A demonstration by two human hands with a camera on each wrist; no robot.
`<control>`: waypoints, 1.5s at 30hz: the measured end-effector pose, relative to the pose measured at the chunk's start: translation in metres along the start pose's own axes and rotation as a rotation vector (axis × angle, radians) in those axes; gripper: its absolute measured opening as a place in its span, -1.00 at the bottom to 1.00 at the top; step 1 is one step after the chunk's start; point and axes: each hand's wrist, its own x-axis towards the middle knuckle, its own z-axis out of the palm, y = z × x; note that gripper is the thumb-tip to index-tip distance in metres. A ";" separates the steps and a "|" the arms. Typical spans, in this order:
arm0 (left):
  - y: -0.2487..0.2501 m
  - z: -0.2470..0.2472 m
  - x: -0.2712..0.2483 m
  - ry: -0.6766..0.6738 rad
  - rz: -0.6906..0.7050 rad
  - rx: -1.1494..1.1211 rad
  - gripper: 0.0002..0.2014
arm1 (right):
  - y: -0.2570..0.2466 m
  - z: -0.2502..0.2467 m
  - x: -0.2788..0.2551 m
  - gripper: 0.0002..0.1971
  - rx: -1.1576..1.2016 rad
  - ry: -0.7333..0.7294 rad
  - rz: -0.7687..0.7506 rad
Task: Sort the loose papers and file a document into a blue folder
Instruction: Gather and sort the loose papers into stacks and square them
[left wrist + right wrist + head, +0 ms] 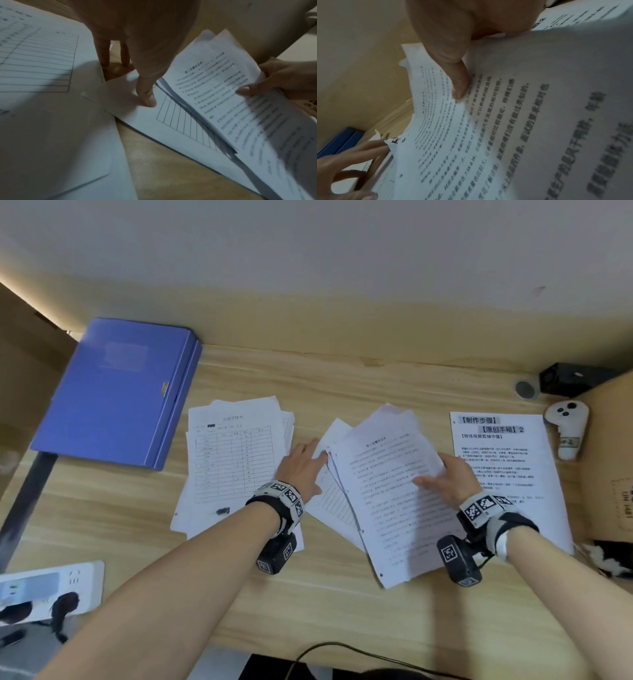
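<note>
A blue folder (116, 392) lies closed at the desk's back left; its edge shows in the right wrist view (339, 143). Beside it sits a pile of table forms (236, 453). In the middle, my right hand (435, 474) pinches a stack of text pages (387, 501) near their right edge, thumb (457, 83) on top, lifting that side. My left hand (308, 460) lies flat with straight fingers, thumb (147, 97) pressing a ruled sheet (171, 121) under the lifted pages. A sheet with bold headings (496, 440) lies at the right.
A white controller (567, 429), a black box (575, 380) and a round disc (525, 389) sit at the back right by a cardboard wall (609, 457). A white power strip (51, 587) lies at the front left. A dark cable (342, 648) crosses the front edge.
</note>
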 end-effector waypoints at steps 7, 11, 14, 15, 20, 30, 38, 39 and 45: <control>-0.001 0.002 -0.010 0.059 -0.038 0.284 -0.14 | 0.012 -0.025 -0.011 -0.64 0.055 0.150 0.050; 0.005 0.000 -0.008 0.028 0.006 0.329 -0.33 | 0.022 -0.032 -0.020 -0.65 0.100 0.196 0.089; 0.014 -0.003 -0.009 -0.068 0.017 0.391 -0.40 | 0.029 -0.031 -0.029 -0.65 0.135 0.246 0.090; 0.018 -0.003 -0.009 -0.084 0.022 0.427 -0.41 | 0.030 -0.030 -0.033 -0.66 0.145 0.260 0.088; 0.040 -0.009 -0.025 -0.092 0.085 0.440 -0.55 | 0.028 -0.023 -0.041 -0.65 0.259 0.302 0.134; 0.024 0.023 -0.073 -0.103 0.135 -0.117 -0.50 | 0.009 0.014 -0.044 -0.72 0.362 0.228 0.171; -0.002 0.019 -0.089 0.102 0.054 -0.547 -0.62 | -0.008 0.066 -0.032 -0.37 0.045 0.285 0.301; -0.013 0.018 -0.092 0.135 0.034 -0.551 -0.62 | -0.013 0.071 -0.030 -0.30 0.019 0.296 0.311; -0.104 0.030 -0.119 0.239 -0.283 -0.475 -0.56 | -0.030 0.090 -0.019 -0.53 0.072 0.182 0.447</control>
